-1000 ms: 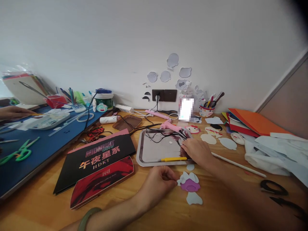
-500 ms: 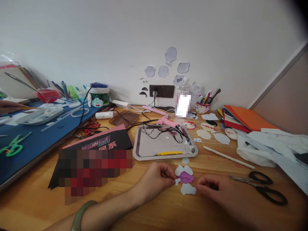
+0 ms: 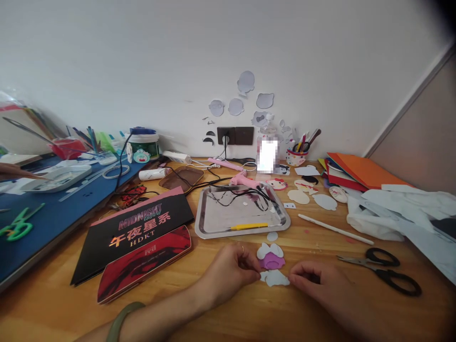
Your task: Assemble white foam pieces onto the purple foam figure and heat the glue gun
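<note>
In the head view, your left hand (image 3: 237, 270) has its fingers pinched on the small pale piece (image 3: 263, 275), while your right hand (image 3: 315, 279) appears to pinch the large pale piece (image 3: 278, 279) by its near-side corner. Both pieces lie on the desk (image 3: 235, 316) between your fingers, overlapping, just below the purple piece (image 3: 272, 261) and the white pieces (image 3: 270, 250). Steady the small one on the left and adjust the large one with light fingertip pressure, since such thin pieces probably bend easily. Check the overlap before letting go. The scissors (image 3: 374, 267), right of your right fingers, sit clear.
</note>
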{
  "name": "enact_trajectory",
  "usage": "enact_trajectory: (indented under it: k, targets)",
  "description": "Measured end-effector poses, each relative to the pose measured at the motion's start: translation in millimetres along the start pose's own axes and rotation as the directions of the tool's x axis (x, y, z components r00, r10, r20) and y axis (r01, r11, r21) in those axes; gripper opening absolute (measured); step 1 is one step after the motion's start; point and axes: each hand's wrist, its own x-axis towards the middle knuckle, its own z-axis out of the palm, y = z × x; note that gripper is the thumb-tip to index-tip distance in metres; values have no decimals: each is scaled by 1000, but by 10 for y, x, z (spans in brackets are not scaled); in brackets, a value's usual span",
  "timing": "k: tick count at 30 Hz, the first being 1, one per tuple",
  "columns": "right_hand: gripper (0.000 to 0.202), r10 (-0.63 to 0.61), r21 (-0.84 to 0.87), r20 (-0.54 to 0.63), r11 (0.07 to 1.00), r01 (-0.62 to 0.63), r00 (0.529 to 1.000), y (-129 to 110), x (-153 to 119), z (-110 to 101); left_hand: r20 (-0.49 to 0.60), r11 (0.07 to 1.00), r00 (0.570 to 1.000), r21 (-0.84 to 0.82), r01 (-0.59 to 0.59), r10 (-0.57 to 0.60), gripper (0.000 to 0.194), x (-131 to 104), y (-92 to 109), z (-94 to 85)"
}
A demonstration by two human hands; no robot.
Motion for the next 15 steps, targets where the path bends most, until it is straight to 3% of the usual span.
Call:
enact_trajectory:
  k: [9,15]
  targets:
    - [21,-65,-16,81,998,67,995,78,19,-17,4,998,1000,66,-26,26,13,4,-48,-5]
    - [16,-168,-169,129,968,188,977,51,-5,-42,10,997,1000,81,-17,16,16,-3,-56,5]
